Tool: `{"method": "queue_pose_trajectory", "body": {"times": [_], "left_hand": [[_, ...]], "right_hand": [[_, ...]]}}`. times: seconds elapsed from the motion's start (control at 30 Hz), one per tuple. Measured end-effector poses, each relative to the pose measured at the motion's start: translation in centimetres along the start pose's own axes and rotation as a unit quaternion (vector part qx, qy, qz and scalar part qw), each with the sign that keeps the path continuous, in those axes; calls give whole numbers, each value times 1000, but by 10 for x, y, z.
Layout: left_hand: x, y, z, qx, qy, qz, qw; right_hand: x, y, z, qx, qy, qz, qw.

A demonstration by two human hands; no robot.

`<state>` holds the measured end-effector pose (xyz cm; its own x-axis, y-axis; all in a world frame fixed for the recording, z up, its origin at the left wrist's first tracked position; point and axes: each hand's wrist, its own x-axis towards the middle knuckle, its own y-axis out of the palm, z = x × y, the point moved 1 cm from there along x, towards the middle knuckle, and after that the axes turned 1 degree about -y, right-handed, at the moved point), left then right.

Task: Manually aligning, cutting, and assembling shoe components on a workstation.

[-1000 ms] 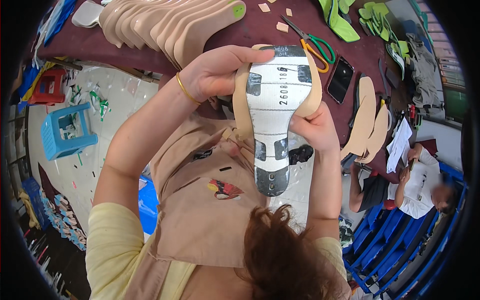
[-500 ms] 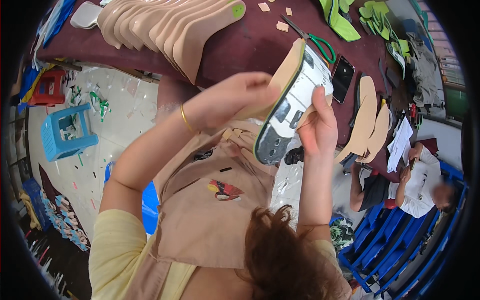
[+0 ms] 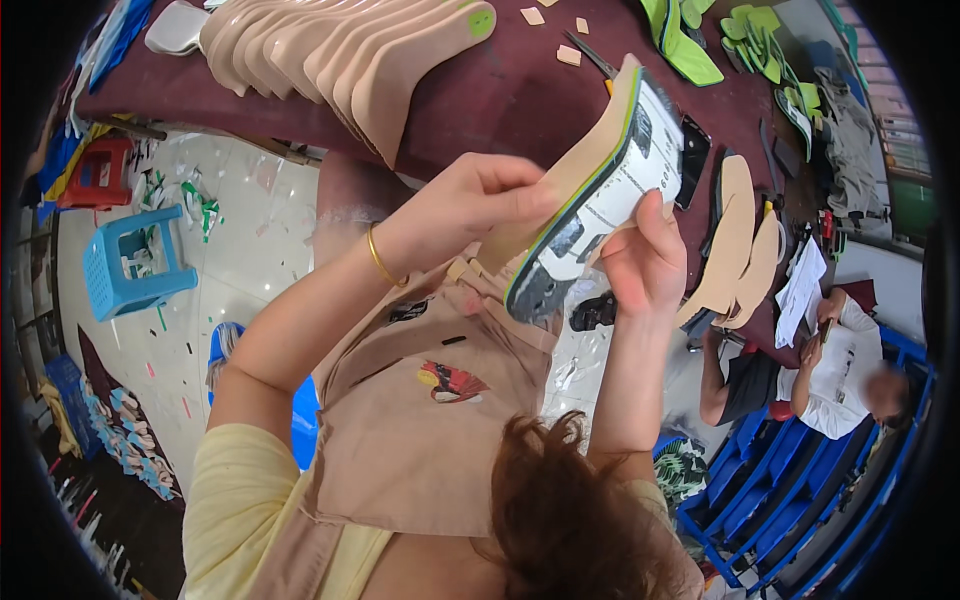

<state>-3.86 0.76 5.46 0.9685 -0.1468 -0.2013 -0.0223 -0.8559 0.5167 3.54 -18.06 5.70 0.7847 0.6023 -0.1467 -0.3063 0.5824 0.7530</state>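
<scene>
Both of my hands hold up an insole over my lap, tilted, its white underside with black patches toward me and a thin green line along its edge. A beige layer shows on its far left side. My left hand pinches the left edge with thumb and fingers. My right hand grips the other edge, thumb on the white underside and fingers partly hidden behind. Beyond it, scissors lie on the table, their handles mostly covered by the insole. A black phone is partly covered too.
On the dark red table, a row of overlapping beige insoles lies at left. Green pieces and more beige insoles lie at right. A blue stool stands on the littered floor; a seated person is at right.
The insole has moved slightly right and turned, now covering the scissors' green handles and part of the phone. My left hand still pinches its edge; my right hand has shifted a little right.
</scene>
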Motion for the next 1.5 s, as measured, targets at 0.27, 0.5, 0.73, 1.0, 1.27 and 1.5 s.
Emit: {"method": "queue_pose_trajectory", "body": {"times": [0.27,0.5,0.73,1.0,1.27,1.5], "left_hand": [[6,-1,-7,157,32,88,983],[28,13,-2,-176,31,86,980],[48,16,5,-89,93,-250,960],[67,6,35,-305,76,-241,918],[29,21,12,-94,77,-20,992],[42,45,40,-40,333,-210,918]], "right_hand": [[-13,0,6,-116,-58,9,992],[-9,28,-9,-151,21,33,988],[-10,57,-27,-485,-210,-110,842],[-5,51,-49,-657,-293,-110,686],[18,17,-10,-267,18,-73,961],[6,48,-37,-332,-94,-91,934]]}}
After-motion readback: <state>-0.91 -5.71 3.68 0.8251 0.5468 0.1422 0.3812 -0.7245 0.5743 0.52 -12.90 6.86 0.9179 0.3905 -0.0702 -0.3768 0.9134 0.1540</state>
